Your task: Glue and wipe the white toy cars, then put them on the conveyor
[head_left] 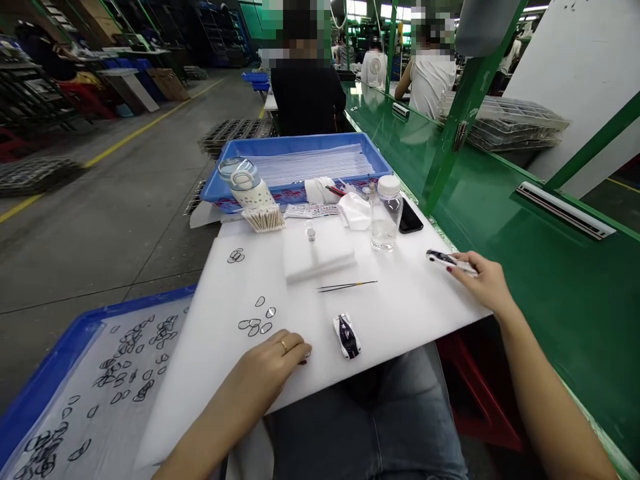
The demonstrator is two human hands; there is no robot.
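Note:
My right hand (484,280) rests at the right edge of the white board (410,313), its fingers closed on a small white and dark toy car (445,260). My left hand (277,360) lies near the board's front edge with its fingers curled down, a ring on one finger; what it holds, if anything, is hidden. A second white and dark toy car (347,335) lies just to its right. Small clear lens-shaped pieces (256,324) sit just beyond my left hand. Thin tweezers (346,287) lie in the board's middle.
A blue tray (60,347) at the left holds several dark ring-shaped parts. At the back stand a clear bottle (385,213), a phone (410,217), cotton swabs (264,219), a water bottle (245,181) and another blue tray (300,143). A green conveyor (525,240) runs on the right; people sit ahead.

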